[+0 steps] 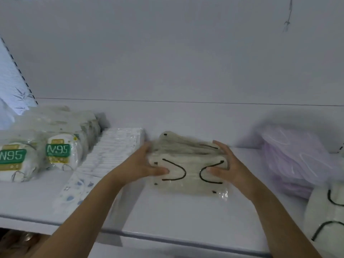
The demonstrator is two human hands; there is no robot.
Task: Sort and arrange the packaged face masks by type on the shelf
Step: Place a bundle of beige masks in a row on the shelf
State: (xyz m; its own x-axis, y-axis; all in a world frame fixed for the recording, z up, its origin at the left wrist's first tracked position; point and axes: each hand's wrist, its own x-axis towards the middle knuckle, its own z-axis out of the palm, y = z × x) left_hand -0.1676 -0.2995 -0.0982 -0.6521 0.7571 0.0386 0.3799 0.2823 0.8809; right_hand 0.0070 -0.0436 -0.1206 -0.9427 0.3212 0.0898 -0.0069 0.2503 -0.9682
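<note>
Beige black-looped mask stack (188,164) mid-shelf, toward the front edge | left hand (143,164) and right hand (223,164) each with a curled grip on one end of it | step: squaring this type's pile | next: settle it between white packs (115,149) and lilac packs (292,161).
</note>
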